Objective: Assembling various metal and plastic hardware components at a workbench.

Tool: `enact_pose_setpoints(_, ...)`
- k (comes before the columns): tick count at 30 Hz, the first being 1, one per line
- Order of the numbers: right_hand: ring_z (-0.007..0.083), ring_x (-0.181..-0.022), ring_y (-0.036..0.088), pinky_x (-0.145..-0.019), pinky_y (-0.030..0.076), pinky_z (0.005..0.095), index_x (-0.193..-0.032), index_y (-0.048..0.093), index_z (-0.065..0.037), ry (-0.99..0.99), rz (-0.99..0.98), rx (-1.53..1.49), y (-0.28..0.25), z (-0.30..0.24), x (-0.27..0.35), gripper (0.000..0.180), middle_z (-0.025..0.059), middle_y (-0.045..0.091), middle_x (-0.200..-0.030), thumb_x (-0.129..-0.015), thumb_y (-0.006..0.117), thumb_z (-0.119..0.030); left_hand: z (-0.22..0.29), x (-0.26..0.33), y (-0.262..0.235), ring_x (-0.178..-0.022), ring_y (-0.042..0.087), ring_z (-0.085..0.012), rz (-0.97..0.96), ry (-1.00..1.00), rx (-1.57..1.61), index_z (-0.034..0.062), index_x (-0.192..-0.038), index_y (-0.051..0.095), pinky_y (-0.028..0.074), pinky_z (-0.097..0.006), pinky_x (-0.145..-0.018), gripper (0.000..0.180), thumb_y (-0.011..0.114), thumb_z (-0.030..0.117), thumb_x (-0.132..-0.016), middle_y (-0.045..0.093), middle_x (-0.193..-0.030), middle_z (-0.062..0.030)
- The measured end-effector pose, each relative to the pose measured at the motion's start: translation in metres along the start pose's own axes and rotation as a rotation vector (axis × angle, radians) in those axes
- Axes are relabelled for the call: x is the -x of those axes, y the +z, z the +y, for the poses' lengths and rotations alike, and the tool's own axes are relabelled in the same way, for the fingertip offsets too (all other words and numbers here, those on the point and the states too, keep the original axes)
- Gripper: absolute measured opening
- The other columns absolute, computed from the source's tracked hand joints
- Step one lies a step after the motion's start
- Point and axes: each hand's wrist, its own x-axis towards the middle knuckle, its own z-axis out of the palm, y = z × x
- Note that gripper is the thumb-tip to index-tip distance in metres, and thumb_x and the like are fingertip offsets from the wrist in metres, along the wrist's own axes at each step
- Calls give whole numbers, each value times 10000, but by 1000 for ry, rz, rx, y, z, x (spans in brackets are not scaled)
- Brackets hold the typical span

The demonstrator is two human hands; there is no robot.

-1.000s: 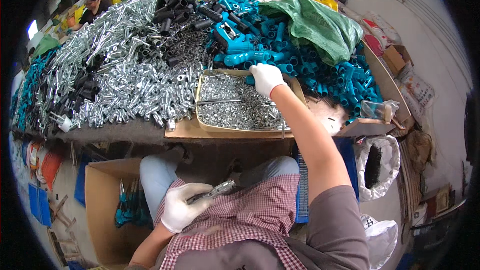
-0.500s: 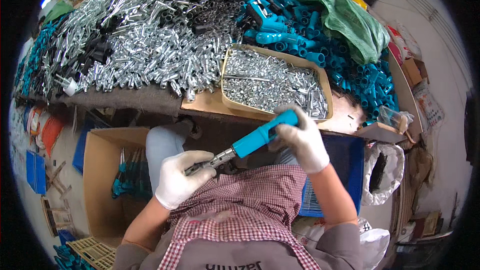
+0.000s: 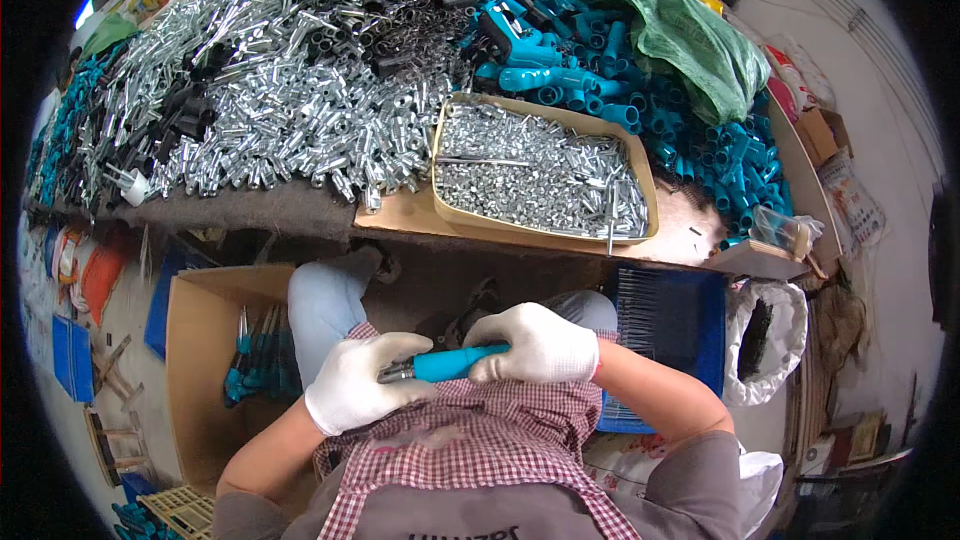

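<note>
- Left hand: fingers clamped on a silver metal piece
- Right hand: fingers wrapped around one end of a teal housing
- Housing: smooth, tubular, nearer the person than the cream tray; long axis nearly level, metal end pointing left
- Tray: rounded corners, small shiny metal bits inside
</note>
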Motion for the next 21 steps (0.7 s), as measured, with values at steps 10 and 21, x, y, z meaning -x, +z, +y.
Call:
enact_pose_setpoints(10,231,-831,685,-773,529,344,-1243,621,22,161,-273,-280,-3,2,-15,484,162,713,-946,-856,701,-257,-9,1,6,-731,707,-277,-73,165,-63,33,-1100,687,563,-334,-648,466,837,254,-719,714,-901,-139)
enact_pose_setpoints(21,165,-758,684,-675,543,314,-1282,587,33,69,-268,-355,4,3,-23,504,136,708,-892,-859,687,-223,-1,-13,26,-723,683,-305,-101,187,-133,77,-1199,639,555,-367,-634,559,806,340,-735,675,-837,-107)
